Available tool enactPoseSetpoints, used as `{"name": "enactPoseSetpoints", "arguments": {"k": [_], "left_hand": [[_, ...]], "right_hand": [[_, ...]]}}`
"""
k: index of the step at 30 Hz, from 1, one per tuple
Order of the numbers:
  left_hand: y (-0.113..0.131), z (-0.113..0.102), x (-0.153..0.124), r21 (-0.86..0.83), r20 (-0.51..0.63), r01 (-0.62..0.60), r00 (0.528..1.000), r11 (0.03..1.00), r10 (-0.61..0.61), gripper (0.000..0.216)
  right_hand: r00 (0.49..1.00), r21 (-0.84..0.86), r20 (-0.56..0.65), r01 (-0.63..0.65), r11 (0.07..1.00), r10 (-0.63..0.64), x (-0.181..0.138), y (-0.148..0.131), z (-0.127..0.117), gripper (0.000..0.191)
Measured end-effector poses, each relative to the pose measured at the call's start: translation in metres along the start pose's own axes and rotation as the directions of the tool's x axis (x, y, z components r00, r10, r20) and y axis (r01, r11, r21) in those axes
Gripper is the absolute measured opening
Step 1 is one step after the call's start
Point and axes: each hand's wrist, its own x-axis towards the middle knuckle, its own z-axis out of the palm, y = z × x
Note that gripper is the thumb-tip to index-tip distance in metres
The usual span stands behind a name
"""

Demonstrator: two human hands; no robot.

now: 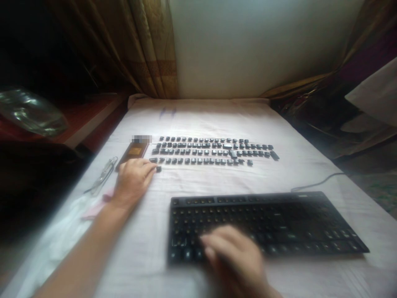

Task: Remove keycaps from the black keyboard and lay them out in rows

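Note:
My left hand (135, 176) rests on the cloth at the left, fingers bent together, with the tips at a small black keycap (159, 169). That keycap sits just below several rows of loose black keycaps (198, 161). My right hand (234, 254) is blurred over the lower left part of a black keyboard (279, 223). Its thumb and fingers are drawn together in a pinch; what is between them, if anything, is hidden. Many key positions on the keyboard look bare, with small pale posts showing.
A brown box (136, 150) lies beyond my left hand. Eyeglasses (105, 174) and a pink cloth (96, 209) are at the table's left side. The keyboard's cable (319, 182) runs off to the right. A curtain (151, 49) hangs behind.

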Motion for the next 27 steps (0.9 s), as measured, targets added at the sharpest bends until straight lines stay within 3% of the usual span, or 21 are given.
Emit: {"name": "enactPoseSetpoints", "arguments": {"k": [6,9,17,23,27], "left_hand": [[-0.002,0.006,0.019,0.068,0.054,0.032,0.998,0.997,-0.036,0.043],[-0.004,0.011,0.024,0.059,0.065,0.026,0.997,0.998,-0.030,0.041],[-0.003,0.010,0.018,0.086,0.067,0.016,0.998,0.996,-0.021,0.037],[0.001,0.004,0.017,0.078,0.080,0.031,0.996,0.996,-0.037,0.038],[0.007,-0.002,0.005,0.057,0.026,0.004,1.000,0.998,-0.005,0.034]], "right_hand": [[1.000,0.019,-0.003,0.018,1.000,-0.018,0.001,0.000,0.002,0.018],[1.000,0.024,0.001,0.011,1.000,-0.011,0.002,0.001,0.002,0.018],[1.000,0.032,0.004,0.003,0.999,-0.004,-0.001,-0.001,-0.001,0.018],[0.997,0.081,-0.053,-0.049,0.995,0.054,0.007,-0.003,-0.007,0.025],[0.988,0.165,-0.071,-0.121,0.979,0.134,0.017,-0.006,-0.015,0.021]]}}
